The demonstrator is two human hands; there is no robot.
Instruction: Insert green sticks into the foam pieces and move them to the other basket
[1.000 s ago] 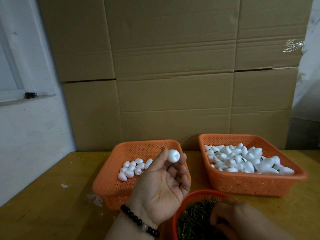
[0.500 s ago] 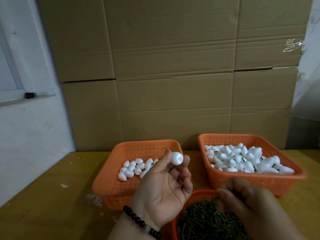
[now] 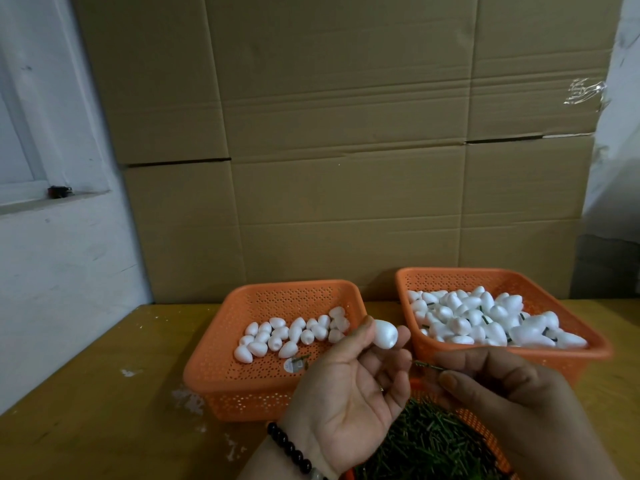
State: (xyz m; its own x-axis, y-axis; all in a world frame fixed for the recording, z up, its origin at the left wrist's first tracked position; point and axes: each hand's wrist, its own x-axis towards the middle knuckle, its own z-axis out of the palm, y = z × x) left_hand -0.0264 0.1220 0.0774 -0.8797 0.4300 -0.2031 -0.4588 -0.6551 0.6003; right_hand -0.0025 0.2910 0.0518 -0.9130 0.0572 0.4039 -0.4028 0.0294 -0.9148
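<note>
My left hand (image 3: 349, 393), palm up, pinches a white egg-shaped foam piece (image 3: 385, 335) between thumb and fingertips. My right hand (image 3: 512, 407) holds a thin green stick (image 3: 426, 365) pointing left, its tip just below the foam piece and close to my left fingers. The left orange basket (image 3: 221, 386) holds plain foam pieces (image 3: 287, 336). The right orange basket (image 3: 588, 348) is heaped with foam pieces that have green sticks in them (image 3: 485, 320). A round orange basket (image 3: 481, 427) of green sticks (image 3: 429, 441) sits under my hands.
The baskets stand on a yellow wooden table (image 3: 97, 410) with white foam crumbs (image 3: 187, 400). Large cardboard boxes (image 3: 346, 150) form a wall right behind the baskets. A white wall with a window ledge (image 3: 52, 199) is at the left.
My right hand rose out of the stick basket with one green stick and brought it left toward the foam piece. My left hand shifted slightly right and down, still holding the foam.
</note>
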